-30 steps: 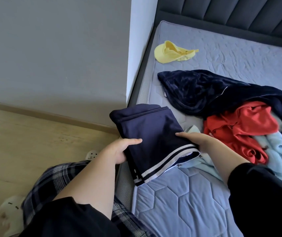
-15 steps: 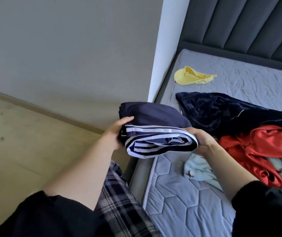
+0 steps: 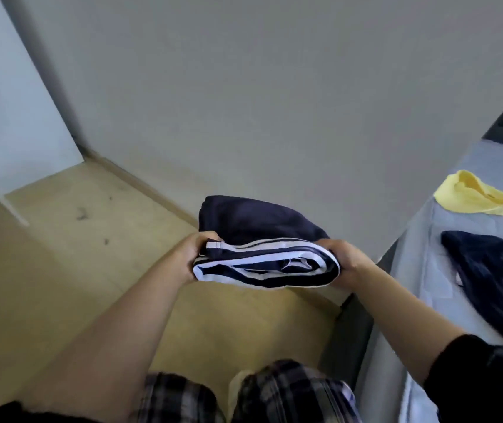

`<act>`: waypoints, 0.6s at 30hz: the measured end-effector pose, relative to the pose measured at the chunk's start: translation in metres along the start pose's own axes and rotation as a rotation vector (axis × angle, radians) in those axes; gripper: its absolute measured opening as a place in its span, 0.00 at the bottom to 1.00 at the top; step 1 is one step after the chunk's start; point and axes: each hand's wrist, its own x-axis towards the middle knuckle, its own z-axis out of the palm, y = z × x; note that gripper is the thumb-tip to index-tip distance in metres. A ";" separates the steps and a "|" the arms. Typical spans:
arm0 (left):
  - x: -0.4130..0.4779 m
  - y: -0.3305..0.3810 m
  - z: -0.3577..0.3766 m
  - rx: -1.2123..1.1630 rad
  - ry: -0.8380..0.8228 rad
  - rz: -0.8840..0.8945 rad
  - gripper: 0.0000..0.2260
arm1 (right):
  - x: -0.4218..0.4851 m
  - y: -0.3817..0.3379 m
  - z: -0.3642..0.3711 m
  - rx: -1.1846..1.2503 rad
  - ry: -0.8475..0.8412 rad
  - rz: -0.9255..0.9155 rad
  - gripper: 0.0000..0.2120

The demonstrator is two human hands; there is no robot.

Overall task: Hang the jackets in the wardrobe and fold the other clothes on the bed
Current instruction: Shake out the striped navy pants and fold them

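Observation:
A folded navy garment with white stripes (image 3: 262, 242) is held in the air over the wooden floor, left of the bed. My left hand (image 3: 193, 254) grips its left end and my right hand (image 3: 344, 259) grips its right end, fingers curled under the bundle. On the grey mattress (image 3: 418, 270) at the right lie a dark navy fleece garment (image 3: 494, 279) and a crumpled yellow garment (image 3: 476, 198).
A grey wall (image 3: 244, 102) stands straight ahead. A pale panel (image 3: 8, 96) stands at the far left on the wooden floor (image 3: 60, 254). The dark bed frame edge (image 3: 348, 340) runs along the mattress side. My plaid trousers (image 3: 274, 392) show at the bottom.
Both hands lifted the folded navy garment off the mattress and carried it left, off the bed. My view turned left, so the red and light blue clothes have dropped out of sight.

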 end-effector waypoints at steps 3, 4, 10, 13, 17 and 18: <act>0.036 0.047 -0.046 0.154 0.099 0.054 0.11 | 0.071 -0.013 0.049 -0.261 0.030 0.088 0.08; 0.046 0.066 -0.057 0.214 0.130 0.105 0.10 | 0.093 -0.018 0.066 -0.352 0.020 0.085 0.09; 0.047 0.166 -0.089 0.627 0.253 0.294 0.12 | 0.134 -0.063 0.177 -0.782 -0.044 0.003 0.26; 0.012 0.225 -0.094 0.891 0.260 0.280 0.09 | 0.105 -0.112 0.241 -1.002 -0.068 -0.315 0.34; -0.063 0.319 -0.085 1.180 0.216 0.194 0.05 | 0.038 -0.198 0.317 -1.328 -0.118 -0.910 0.38; -0.085 0.344 -0.080 1.233 0.207 0.180 0.06 | 0.020 -0.221 0.335 -1.439 -0.151 -0.996 0.42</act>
